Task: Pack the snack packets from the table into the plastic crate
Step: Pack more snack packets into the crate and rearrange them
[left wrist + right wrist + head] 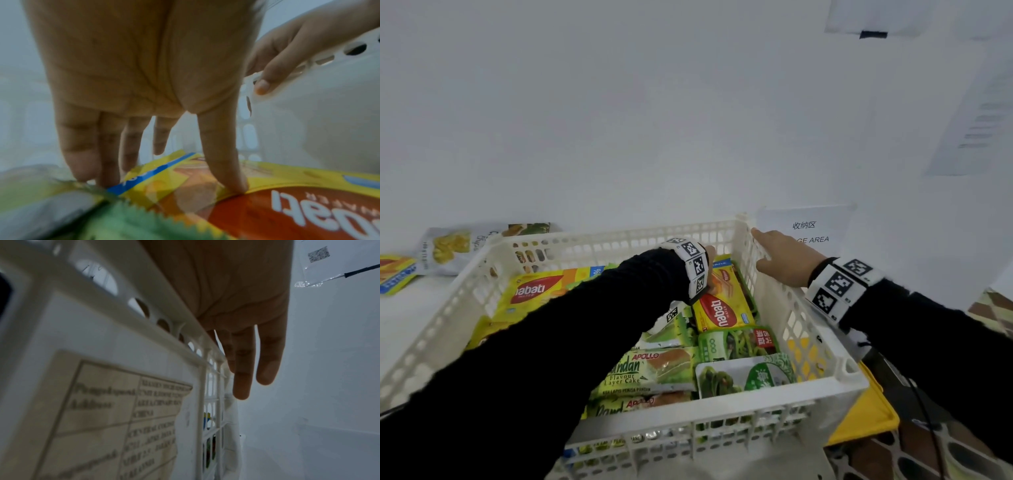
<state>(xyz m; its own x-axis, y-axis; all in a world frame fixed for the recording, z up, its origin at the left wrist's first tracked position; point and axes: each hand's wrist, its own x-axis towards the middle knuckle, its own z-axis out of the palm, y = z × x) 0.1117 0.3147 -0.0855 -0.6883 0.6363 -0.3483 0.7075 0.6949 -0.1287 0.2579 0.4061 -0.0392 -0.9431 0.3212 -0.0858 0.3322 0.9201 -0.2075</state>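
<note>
A white plastic crate (722, 411) holds several snack packets. My left hand (709, 257) reaches into its far right corner, over a yellow Nabati wafer packet (722, 308). In the left wrist view that hand (164, 181) has straight, spread fingers, with the fingertips at the packet's blue-striped end and the thumb tip pressing on the Nabati packet (287, 211). My right hand (780, 257) rests on the crate's right rim (123, 308). The right hand (246, 369) points straight fingers along the outside wall, and its thumb (267, 78) lies over the rim.
Also in the crate are a second Nabati packet (534, 291), Apollo pandan cake packets (650, 370) and green seaweed packets (743, 342). On the table at far left lie a white chips packet (452, 246) and a yellow-blue packet (395, 274). A paper sign (808, 229) stands behind the crate.
</note>
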